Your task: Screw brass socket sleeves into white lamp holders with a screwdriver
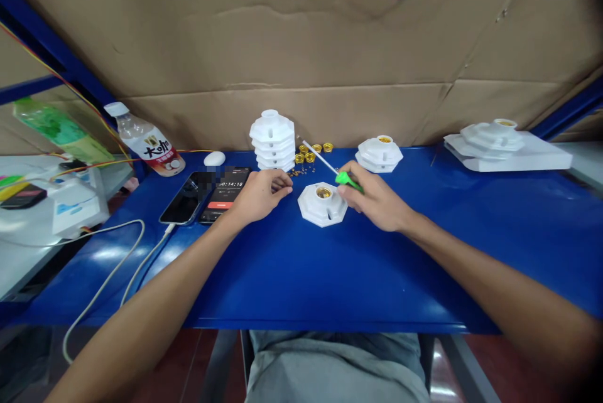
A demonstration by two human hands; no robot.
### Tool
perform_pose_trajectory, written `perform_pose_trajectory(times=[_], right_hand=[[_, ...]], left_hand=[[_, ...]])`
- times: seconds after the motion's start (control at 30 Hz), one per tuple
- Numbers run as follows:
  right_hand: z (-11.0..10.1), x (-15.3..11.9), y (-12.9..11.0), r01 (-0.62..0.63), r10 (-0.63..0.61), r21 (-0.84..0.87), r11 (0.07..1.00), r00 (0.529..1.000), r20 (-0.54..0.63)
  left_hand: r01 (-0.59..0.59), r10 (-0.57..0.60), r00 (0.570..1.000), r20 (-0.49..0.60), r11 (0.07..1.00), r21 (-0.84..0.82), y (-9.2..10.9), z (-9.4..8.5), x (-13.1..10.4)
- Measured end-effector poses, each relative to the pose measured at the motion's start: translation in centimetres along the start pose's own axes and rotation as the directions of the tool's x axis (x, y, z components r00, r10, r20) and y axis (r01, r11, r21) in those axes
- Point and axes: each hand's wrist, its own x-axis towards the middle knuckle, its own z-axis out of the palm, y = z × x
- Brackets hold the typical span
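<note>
Presently, a screwdriver (343, 178), slanting forward-left, is gripped by the right hand (377, 197), nearer the octagonal lampholder (315, 208). The left hand (260, 194) is curled, contents indeterminable.

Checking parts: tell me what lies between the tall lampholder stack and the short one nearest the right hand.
In the head view: gold threaded sleeves, tiny metal parts and the screwdriver shaft.

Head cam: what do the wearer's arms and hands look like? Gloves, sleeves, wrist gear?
Left hand and right hand: both bare, no gloves. No sleeve, watch, strap or cable shows on the left forearm or right forearm. Upper arms are out of frame.
</note>
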Motion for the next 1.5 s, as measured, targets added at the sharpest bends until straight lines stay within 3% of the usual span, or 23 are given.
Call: perform_pose_trajectory(times=[0.1,0.2,0.3,0.37,0.47,0.57,0.67,0.8,0.97,1.5], right_hand=[[0.7,0.0,-0.7,0.003,0.003,-0.183,0.983,1.0,0.029],[0.9,0.1,-0.5,0.013,0.004,-0.251,0.968,0.998,0.068],[0.7,0.4,0.4,0.036,-0.03,-0.27,0.962,0.999,0.027],[0.4,0.7,1.0,0.033,-0.041,-0.184,0.982,0.998,-0.038],[0.4,1.3,1.5,-0.022,0.03,0.134,0.991,0.998,-0.061],[1.0,1.7,1.5,-0.092,0.112,0.465,0.881,0.994,-0.014],[1.6,1.7,1.4,-0.165,0.167,0.636,0.754,0.984,0.057],[2.0,1.6,1.3,-0.211,0.171,0.708,0.673,0.977,0.129],[2.2,1.5,1.1,-0.214,0.129,0.734,0.644,0.977,0.171],[2.5,1.4,1.2,-0.207,0.118,0.744,0.636,0.978,0.171]], left_hand=[[0.02,-0.019,1.0,0.007,0.999,-0.04,-0.2,0.0,0.0],[0.031,-0.03,0.999,0.016,0.999,-0.043,-0.5,-0.1,0.2],[0.078,-0.078,0.997,0.001,0.994,-0.071,-0.7,0.0,0.3],[0.12,-0.124,0.992,-0.019,0.981,-0.151,-0.7,0.3,0.3],[0.132,-0.157,0.987,-0.045,0.93,-0.343,0.3,1.1,0.2],[0.069,-0.124,0.988,-0.091,0.885,-0.46,2.3,2.0,-0.2],[0.013,-0.082,0.988,-0.131,0.889,-0.458,3.9,2.6,-0.7],[-0.053,-0.029,0.977,-0.213,0.927,-0.371,4.7,3.0,-1.1],[-0.098,0.031,0.97,-0.239,0.957,-0.274,4.8,3.2,-1.4],[-0.079,-0.005,0.97,-0.245,0.94,-0.332,4.9,3.7,-1.5]])
